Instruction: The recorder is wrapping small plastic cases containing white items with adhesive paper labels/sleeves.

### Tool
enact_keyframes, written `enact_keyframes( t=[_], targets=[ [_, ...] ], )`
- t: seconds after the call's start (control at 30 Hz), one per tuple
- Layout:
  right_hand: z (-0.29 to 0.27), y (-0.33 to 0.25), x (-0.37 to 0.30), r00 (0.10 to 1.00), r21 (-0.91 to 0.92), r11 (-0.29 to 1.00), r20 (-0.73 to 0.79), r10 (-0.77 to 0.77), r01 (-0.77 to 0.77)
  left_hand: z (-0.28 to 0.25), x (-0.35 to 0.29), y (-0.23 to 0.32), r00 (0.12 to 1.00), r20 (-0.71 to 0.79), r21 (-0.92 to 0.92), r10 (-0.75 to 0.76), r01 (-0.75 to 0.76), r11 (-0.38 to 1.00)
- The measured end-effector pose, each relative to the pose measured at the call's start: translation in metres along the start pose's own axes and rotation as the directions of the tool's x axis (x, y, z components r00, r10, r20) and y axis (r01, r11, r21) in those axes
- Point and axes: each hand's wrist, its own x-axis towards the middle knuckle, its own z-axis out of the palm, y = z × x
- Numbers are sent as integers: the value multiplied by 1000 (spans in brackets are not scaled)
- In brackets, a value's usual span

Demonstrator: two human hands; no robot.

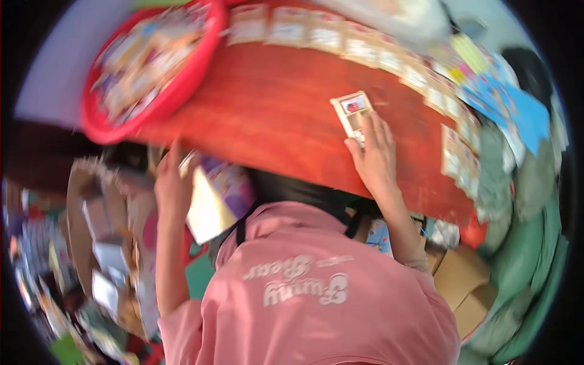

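One right hand [376, 153] is resting straight-fingered across a pale card [349, 111], likely light, stiff, best held by its side edges; the left hand [173, 185] is blurring, its grip unclear.

White lettering [306, 291] — 2 large words, upside down — stands on the pink shirt [340, 331]; smaller script [333, 261] nearby is blurred.

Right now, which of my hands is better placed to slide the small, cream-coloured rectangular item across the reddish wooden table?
Probably your right hand: it covers the near end of the cream-coloured item, while your left hand, farther away, is beside the near edge of the table.
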Motion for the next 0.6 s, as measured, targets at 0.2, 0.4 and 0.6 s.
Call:
enact_keyframes(
  t=[0.2,0.4,0.6],
  targets=[
    [15,-69,34,970,177,957,41,-241,231,5,-12,-7,995,-61,15,77,-76,997],
    [1,-131,52,932,382,853,-81,-353,356,-10,-15,-28,1000,24,-251,-19,24,968],
    [21,-207,40,892,844,487,24,-451,223,-35,-24,-52,938,324,-525,-120,284,802]
  ],
)
